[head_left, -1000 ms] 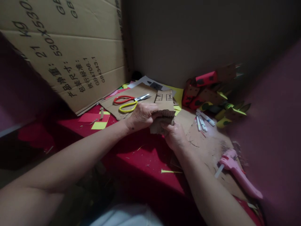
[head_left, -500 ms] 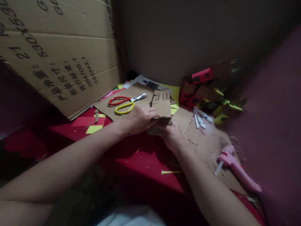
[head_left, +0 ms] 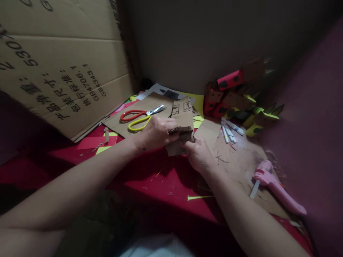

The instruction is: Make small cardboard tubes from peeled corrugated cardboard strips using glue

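Between both hands is a piece of cardboard [head_left: 182,113] printed with black box symbols, its near edge bent over and torn-looking. My left hand [head_left: 158,132] grips its left side, fingers curled over the edge. At the lower right corner, my right hand [head_left: 198,151] pinches the bent-down part with the thumb on top. Scissors [head_left: 142,117] with one red and one yellow handle lie just beyond my left hand, blades slightly apart, on a flat cardboard sheet [head_left: 118,125].
A large printed carton [head_left: 88,57] stands at the left. On the right are several white markers [head_left: 229,132], a pink glue gun [head_left: 276,185] and red, yellow and brown cardboard crafts [head_left: 230,96]. Paper scraps [head_left: 93,142] lie on the red cloth [head_left: 150,182].
The cardboard's near edge has folded further, opening a gap between its upper and lower parts. My hands remain on it. The view has shifted slightly.
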Demonstrator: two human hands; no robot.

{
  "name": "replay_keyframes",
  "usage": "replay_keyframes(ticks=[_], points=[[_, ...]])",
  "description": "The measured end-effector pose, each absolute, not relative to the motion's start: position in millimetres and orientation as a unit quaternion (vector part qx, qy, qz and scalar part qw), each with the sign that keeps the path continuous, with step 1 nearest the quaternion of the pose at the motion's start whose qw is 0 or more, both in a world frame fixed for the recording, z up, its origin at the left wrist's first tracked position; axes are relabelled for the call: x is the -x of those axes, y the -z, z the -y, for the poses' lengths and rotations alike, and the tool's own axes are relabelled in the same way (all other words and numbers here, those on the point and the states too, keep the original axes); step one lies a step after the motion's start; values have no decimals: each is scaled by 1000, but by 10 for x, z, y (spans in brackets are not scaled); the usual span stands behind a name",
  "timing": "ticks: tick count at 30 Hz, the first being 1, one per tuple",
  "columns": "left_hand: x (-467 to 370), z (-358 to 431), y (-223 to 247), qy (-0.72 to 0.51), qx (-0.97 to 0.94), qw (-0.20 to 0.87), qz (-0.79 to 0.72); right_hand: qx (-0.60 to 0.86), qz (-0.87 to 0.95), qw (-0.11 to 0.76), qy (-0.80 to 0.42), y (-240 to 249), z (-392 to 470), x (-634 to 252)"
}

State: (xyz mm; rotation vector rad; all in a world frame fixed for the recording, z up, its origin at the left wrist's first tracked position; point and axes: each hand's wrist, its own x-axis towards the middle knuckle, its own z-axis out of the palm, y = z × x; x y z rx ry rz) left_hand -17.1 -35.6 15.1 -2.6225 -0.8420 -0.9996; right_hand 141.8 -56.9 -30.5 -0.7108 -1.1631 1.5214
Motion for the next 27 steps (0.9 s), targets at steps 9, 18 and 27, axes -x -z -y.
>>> replay_keyframes(ticks=[9,18,27], points=[[42,528,-270,219,884,134,390,342,470,521,-626,260,593,-1399],[73,492,-233,203,903,154,346,367,514,506,-587,253,604,-1418],[171,362,-91,287,903,169,273,366,570,474,-563,262,573,-1458]])
